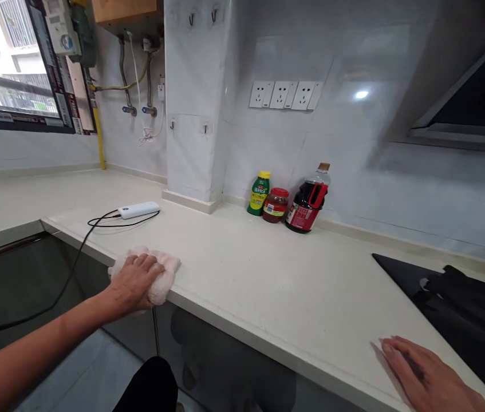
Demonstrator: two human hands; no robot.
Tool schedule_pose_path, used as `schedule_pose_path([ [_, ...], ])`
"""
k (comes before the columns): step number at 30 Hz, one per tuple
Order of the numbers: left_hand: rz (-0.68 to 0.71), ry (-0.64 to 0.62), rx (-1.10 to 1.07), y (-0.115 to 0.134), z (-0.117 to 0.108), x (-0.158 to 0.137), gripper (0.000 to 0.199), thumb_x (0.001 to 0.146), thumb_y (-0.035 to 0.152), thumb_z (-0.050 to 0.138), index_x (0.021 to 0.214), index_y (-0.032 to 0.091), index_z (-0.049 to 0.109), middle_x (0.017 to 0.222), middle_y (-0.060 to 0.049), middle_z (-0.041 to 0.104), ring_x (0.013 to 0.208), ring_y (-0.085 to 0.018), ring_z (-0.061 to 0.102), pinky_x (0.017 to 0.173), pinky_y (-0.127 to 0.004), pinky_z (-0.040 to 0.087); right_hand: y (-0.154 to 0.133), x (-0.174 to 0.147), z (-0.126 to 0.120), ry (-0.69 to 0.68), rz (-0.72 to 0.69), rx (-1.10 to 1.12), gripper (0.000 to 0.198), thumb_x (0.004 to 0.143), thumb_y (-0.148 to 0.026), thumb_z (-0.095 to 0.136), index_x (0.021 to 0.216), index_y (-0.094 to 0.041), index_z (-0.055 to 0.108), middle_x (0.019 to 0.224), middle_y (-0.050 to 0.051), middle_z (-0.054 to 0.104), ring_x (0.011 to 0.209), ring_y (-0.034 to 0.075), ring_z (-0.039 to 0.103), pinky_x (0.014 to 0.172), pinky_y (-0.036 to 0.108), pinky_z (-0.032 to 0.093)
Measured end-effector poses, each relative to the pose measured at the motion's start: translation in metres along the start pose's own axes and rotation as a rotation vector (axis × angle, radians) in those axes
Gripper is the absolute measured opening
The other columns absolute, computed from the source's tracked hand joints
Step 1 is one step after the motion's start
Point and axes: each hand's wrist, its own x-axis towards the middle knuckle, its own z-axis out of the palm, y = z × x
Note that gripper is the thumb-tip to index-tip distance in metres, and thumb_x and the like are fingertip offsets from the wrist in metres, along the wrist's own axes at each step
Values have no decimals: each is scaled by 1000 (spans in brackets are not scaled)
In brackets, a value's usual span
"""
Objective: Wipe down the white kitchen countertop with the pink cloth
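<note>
My left hand [139, 280] presses a pale pink cloth [168, 266] onto the front edge of the white countertop [242, 274], its fingers curled over the fabric. Part of the cloth hangs past the edge. At the lower right, my right hand [431, 372] rests by the counter surface with its fingers stretched out and nothing in it. The black stove top [401, 280] lies just beyond that hand.
Against the tiled wall stand a green squeeze bottle [259, 194], a red-lidded jar [275, 206] and a large dark sauce bottle [308, 200]. A white power bank [139, 210] with a black cable [74, 269] lies left of the cloth; the cable hangs over the edge.
</note>
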Motion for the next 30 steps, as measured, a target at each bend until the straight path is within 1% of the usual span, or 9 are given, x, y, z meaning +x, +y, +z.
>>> schedule_pose_path([
  [4, 126, -27, -62, 78, -11, 19, 61, 64, 34, 76, 120, 18, 59, 118, -15, 59, 109, -38, 51, 99, -56, 33, -10, -3, -5, -15, 36, -14, 59, 89, -72, 40, 115, -28, 69, 132, 7, 67, 121, 34, 62, 92, 47, 52],
  [9, 339, -25, -141, 181, -25, 44, 61, 70, 45, 78, 120, 17, 57, 114, -14, 60, 104, -34, 51, 91, -50, 39, -19, -7, -7, 29, -30, -31, 56, 94, -67, 35, 117, -27, 68, 133, 7, 66, 126, 33, 58, 103, 48, 46],
  [13, 460, 89, -186, 253, -29, 63, 59, 71, 50, 80, 114, 17, 58, 111, -12, 60, 101, -31, 51, 85, -48, 40, -20, -7, -5, 76, -59, 9, 56, 96, -63, 34, 118, -26, 68, 130, 8, 68, 127, 31, 58, 110, 47, 43],
  [16, 543, 169, -228, 310, -30, 79, 48, 79, 52, 74, 109, 17, 61, 109, -12, 60, 97, -29, 52, 80, -46, 40, -18, -7, -6, 61, -55, 60, 55, 97, -61, 31, 115, -26, 69, 128, 7, 68, 128, 29, 56, 113, 46, 40],
  [21, 621, 348, -354, 403, -29, 106, 22, 93, 36, 57, 102, 19, 67, 106, -15, 61, 92, -29, 56, 77, -46, 37, -9, -6, -11, 18, 57, 216, 55, 97, -59, 25, 118, -27, 66, 130, 6, 67, 132, 27, 53, 118, 45, 35],
  [23, 604, 391, -382, 421, -28, 111, 21, 92, 32, 58, 103, 18, 69, 106, -16, 61, 94, -30, 56, 79, -47, 36, -4, -5, -12, 1, 93, 280, 54, 97, -59, 27, 118, -28, 66, 132, 5, 67, 134, 26, 52, 120, 43, 33],
  [25, 614, 372, -391, 422, -29, 111, 29, 87, 34, 64, 109, 15, 68, 109, -16, 58, 97, -29, 55, 81, -45, 37, 0, -5, -11, -19, 102, 287, 53, 96, -59, 29, 116, -28, 67, 130, 5, 68, 134, 26, 52, 121, 43, 32],
  [27, 647, 328, -389, 410, -32, 107, 35, 83, 33, 69, 112, 13, 66, 109, -16, 57, 97, -27, 54, 80, -42, 37, 4, -4, -8, -23, 83, 251, 53, 95, -59, 30, 115, -28, 67, 128, 5, 68, 133, 26, 53, 121, 45, 32],
  [30, 669, 295, -376, 373, -35, 97, 29, 86, 34, 68, 106, 14, 64, 106, -13, 57, 94, -26, 53, 79, -40, 37, 9, -2, -3, 12, 80, 226, 57, 94, -61, 28, 116, -26, 67, 129, 7, 68, 132, 28, 54, 120, 48, 34],
])
